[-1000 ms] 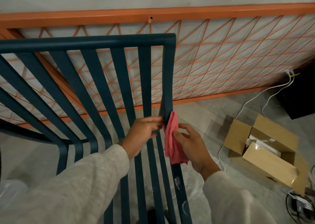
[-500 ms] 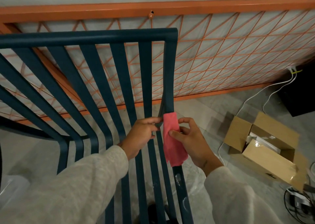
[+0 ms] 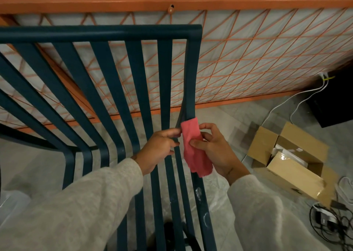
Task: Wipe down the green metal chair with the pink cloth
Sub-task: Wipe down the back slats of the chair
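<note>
The dark green slatted metal chair (image 3: 133,75) fills the left and middle of the head view, its top rail running across and its right frame bar coming down toward me. The pink cloth (image 3: 193,149) is wrapped over that right frame bar. My right hand (image 3: 214,149) pinches the cloth between thumb and fingers against the bar. My left hand (image 3: 160,147) reaches between the slats, its fingertips touching the cloth's left edge at the bar.
An orange wire-mesh frame (image 3: 248,63) leans on the wall behind the chair. An open cardboard box (image 3: 290,164) sits on the floor to the right. White cables (image 3: 286,101) and a tangle of black cords (image 3: 332,222) lie nearby. White smudges mark the lower bar (image 3: 199,191).
The cloth has been spread flatter around the right bar and sits slightly higher. Both hands stay at the same spot on the bar.
</note>
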Demonstrator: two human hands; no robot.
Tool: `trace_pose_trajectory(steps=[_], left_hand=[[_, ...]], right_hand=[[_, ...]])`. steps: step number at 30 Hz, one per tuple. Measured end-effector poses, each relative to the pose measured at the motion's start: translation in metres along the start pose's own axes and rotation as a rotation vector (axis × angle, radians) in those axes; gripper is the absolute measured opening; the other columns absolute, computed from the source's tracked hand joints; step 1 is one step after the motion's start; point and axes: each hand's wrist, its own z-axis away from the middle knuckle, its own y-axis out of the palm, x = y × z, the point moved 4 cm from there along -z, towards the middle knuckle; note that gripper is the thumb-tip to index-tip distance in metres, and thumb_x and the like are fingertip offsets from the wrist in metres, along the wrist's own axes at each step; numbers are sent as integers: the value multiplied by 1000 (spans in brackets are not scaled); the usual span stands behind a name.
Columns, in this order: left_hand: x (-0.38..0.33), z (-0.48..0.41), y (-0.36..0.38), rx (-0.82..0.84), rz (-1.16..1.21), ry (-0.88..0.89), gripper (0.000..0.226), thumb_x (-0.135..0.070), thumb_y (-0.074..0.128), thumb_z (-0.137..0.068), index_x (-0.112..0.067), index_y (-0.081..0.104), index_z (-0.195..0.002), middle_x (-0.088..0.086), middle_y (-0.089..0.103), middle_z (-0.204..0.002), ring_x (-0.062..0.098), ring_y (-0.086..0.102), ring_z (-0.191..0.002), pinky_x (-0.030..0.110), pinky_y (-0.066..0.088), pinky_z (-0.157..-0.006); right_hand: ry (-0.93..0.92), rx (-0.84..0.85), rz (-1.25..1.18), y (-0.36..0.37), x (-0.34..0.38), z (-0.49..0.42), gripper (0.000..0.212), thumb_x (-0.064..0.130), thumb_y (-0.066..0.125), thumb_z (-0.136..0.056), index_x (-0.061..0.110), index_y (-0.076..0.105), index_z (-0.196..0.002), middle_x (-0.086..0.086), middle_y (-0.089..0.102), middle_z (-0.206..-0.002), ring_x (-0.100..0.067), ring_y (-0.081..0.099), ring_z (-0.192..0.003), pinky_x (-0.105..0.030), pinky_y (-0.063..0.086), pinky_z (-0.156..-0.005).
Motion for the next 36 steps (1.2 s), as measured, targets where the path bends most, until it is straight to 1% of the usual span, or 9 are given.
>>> trace_pose_trajectory(steps=[4, 6, 10, 14, 20, 25, 29, 33, 36], left_hand=[[-2, 3, 2, 21, 40, 3, 55, 13, 41, -89, -27, 65, -118, 0, 65, -117, 16, 63, -106, 26, 55, -78], [1, 2, 1, 22, 24, 3, 56, 13, 42, -89, -25, 64, -123, 1, 64, -122, 18, 62, -109, 29, 55, -83], [7, 4, 0, 21, -34, 6, 55, 9, 46, -91, -40, 64, -108, -3, 59, -130, 19, 56, -119, 25, 49, -78], [11, 5, 1, 28, -54, -5, 52, 6, 48, -92, -28, 60, -129, 0, 57, -135, 22, 55, -122, 28, 48, -81], [14, 4, 3, 36, -50, -6, 62, 12, 44, -86, -43, 65, -104, -2, 64, -123, 23, 60, -114, 48, 51, -98], [17, 7, 3, 32, -74, -17, 58, 9, 46, -90, -32, 60, -128, -2, 61, -125, 17, 61, -110, 30, 51, -82], [18, 12, 6, 74, -54, -47, 57, 10, 45, -91, -27, 56, -133, 2, 63, -122, 21, 61, -110, 30, 51, -79], [21, 14, 9, 85, -31, -54, 60, 17, 42, -85, -32, 61, -114, 3, 68, -113, 21, 66, -103, 34, 56, -86], [22, 15, 10, 72, -8, -60, 58, 16, 43, -86, -29, 59, -118, 6, 69, -114, 22, 66, -104, 38, 56, -90]], right_hand=[[-34, -70, -1, 9, 9, -6, 39, 36, 71, -87, 26, 48, -117, -5, 71, -111, -24, 69, -97, -39, 57, -81], [-20, -79, -67, 13, 1, -3, 36, 37, 69, -88, 28, 49, -117, -3, 71, -110, -26, 69, -99, -44, 58, -85], [43, 13, -193, 6, -19, 9, 42, 17, 70, -88, 26, 50, -124, -5, 72, -111, -34, 65, -107, -55, 51, -97], [81, 79, -182, -3, -19, 13, 49, 4, 69, -87, 16, 48, -129, -9, 73, -108, -33, 66, -101, -57, 49, -98], [10, -78, -28, 9, -1, -2, 39, 43, 69, -85, 27, 51, -116, -3, 71, -111, -23, 69, -96, -38, 57, -79], [45, 3, -145, 2, -20, 11, 39, 21, 70, -88, 24, 53, -123, -3, 72, -110, -29, 67, -103, -47, 55, -90], [77, 83, -153, -7, -16, 12, 44, 0, 68, -86, 15, 52, -124, -11, 71, -109, -33, 66, -100, -49, 52, -92], [41, -82, -18, 6, 0, 1, 35, 32, 71, -88, 22, 53, -116, -2, 71, -107, -24, 67, -96, -43, 56, -85], [3, -96, -42, 12, 1, -1, 36, 39, 68, -88, 25, 52, -116, -3, 71, -109, -24, 69, -96, -44, 58, -85]])
